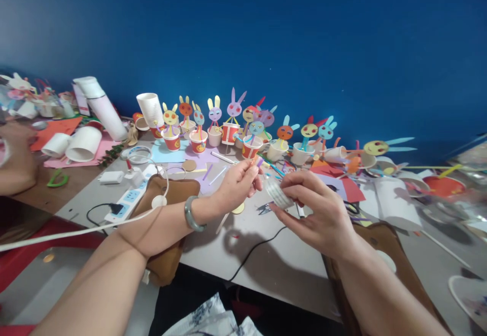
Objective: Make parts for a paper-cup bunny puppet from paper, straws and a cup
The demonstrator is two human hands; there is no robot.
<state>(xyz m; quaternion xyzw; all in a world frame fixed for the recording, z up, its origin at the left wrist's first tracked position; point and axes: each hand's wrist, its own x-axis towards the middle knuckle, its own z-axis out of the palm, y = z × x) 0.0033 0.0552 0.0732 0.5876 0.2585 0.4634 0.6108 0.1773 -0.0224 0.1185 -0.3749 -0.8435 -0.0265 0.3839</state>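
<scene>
a: deep blue wall behind, and a grey worktop (289,270) crowded with craft bits. where do things stand?

b: start at the fingers. the right hand (323,214) has its fingers closed round a small roll of clear tape (278,194), glossy and ribbed, held just above the worktop. the left hand (238,183) pinches its fingertips together on something thin beside the roll; it looks like the tape's loose end or a straw tip, too small to be sure. a pale green bangle (191,214) sits on that wrist

a: and how much looks finished?

b: a good deal, i'd judge. a long row of paper rabbits (235,108) stands along the back of the worktop, round card faces with pointed ears on straw stems, each planted in a small paper cup (198,141). red, white and orange cups, matte card in yellow, purple, blue

a: what's left?

b: loose stock: a leaning stack of white cups (150,107), cups lying on their sides at the right, scraps of coloured paper (344,186), cut straws. a yellow rabbit face (376,147) lies flat, seemingly without a cup

a: anything else nearby?

b: small scissors (266,207) just under the hands, a white power strip (127,199) with a black cable (258,247) trailing off the edge, and brown padded armrests either side
</scene>
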